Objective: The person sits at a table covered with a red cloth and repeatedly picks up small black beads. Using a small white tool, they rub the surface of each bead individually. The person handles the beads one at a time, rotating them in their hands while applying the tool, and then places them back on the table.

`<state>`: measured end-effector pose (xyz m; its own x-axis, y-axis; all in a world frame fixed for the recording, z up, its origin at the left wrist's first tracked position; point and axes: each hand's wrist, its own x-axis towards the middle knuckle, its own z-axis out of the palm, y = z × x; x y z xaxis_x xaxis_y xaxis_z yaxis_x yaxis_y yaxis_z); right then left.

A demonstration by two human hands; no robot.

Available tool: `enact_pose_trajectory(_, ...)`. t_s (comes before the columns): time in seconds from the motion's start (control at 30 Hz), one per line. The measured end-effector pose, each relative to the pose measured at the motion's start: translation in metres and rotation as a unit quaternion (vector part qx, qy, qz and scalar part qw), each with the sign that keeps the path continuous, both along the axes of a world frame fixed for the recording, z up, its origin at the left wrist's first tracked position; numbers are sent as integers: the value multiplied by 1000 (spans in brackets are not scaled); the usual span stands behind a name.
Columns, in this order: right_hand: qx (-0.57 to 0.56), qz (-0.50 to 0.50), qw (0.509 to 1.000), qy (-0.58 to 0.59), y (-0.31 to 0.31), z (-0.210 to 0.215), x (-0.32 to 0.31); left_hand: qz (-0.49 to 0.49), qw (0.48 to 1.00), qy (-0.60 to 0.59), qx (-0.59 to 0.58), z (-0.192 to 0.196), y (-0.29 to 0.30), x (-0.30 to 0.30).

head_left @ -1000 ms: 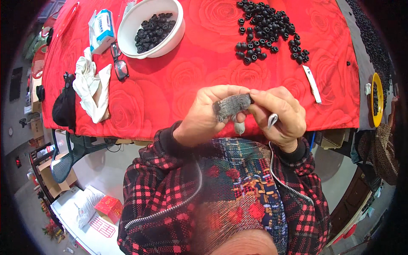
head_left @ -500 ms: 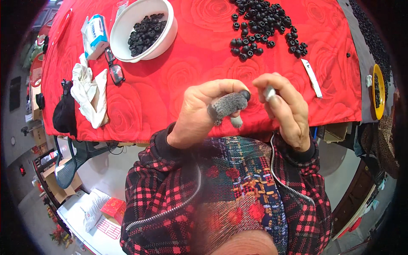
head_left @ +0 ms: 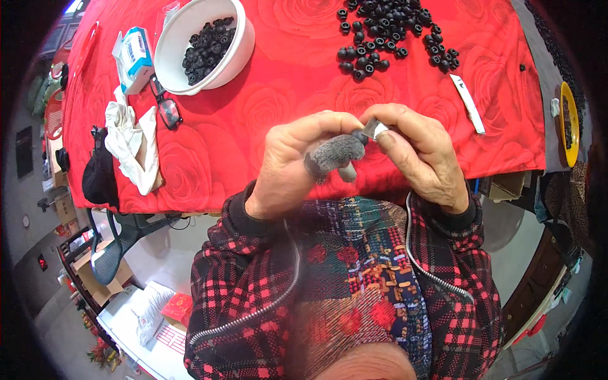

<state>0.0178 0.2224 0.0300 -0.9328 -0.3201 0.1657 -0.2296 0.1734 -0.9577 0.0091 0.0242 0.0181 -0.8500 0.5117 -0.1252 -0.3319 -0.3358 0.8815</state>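
- Head view: the left hand [head_left: 297, 161] is pinching a fuzzy grey finger cot [head_left: 335, 152] between thumb and fingertips, over the near edge of the red rose-print tablecloth [head_left: 253, 133].
- The right hand [head_left: 418, 155] is gripping a small silvery piece [head_left: 375, 128] right at the cot's 1 o'clock end, touching it.
- Both are hovering in the air, so I'm guessing a loose pinch is risking the little piece dropping to the floor.
- The pile of black rubber rings [head_left: 389, 28] is sitting at 12 o'clock and the white bowl [head_left: 237, 47] of more at 10 o'clock, both well apart.
- The glasses [head_left: 166, 104] are lying by the bowl, so a reaching sleeve might be nudging them.
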Motion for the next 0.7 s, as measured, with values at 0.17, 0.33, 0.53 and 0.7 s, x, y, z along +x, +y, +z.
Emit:
enact_pose_trajectory(0.17, -8, 2, 1000, -3, 1, -4, -2, 10, 1000, -13, -17, 0, 1, -1)
enact_pose_trajectory(0.33, -5, 7, 1000, 3, 2, -6, -3, 7, 1000, -21, -15, -4, 1, -2)
enact_pose_trajectory(0.53, 2, 10, 1000, 18, 3, -10, -5, -11, 1000, -22, 5, -5, -1, -2)
enact_pose_trajectory(0.7, 3, 1, 1000, 16, 1, -10, -6, -5, 1000, -21, 1, -5, 0, -4)
